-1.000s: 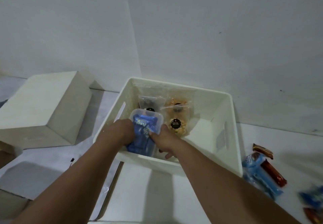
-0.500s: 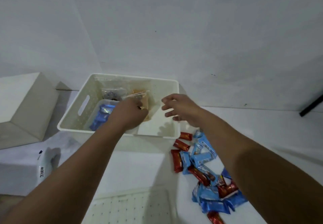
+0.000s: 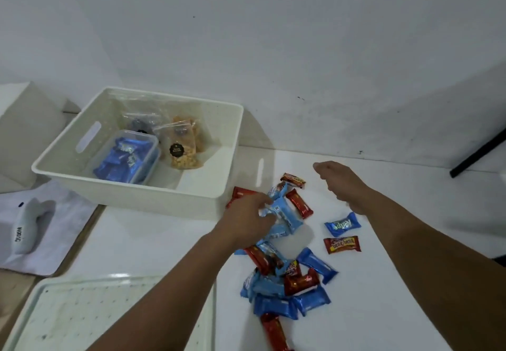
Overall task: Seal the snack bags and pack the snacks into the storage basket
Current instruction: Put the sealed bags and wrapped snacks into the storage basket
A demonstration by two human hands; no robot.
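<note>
Left hand [image 3: 246,220] grips a blue wrapper [image 3: 284,211] beside the basket [image 3: 153,197] — right hand [image 3: 342,183] hovers slack

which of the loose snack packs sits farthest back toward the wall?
The red-and-yellow bar, alone behind the pile on the white table, just right of the basket. Every other loose pack lies nearer the camera; the right hand hovers beside it.

Both forearms are seen bare to the frame edge; no sleeves, gloves or jewellery are worn on the hands [image 3: 343,186].
</note>
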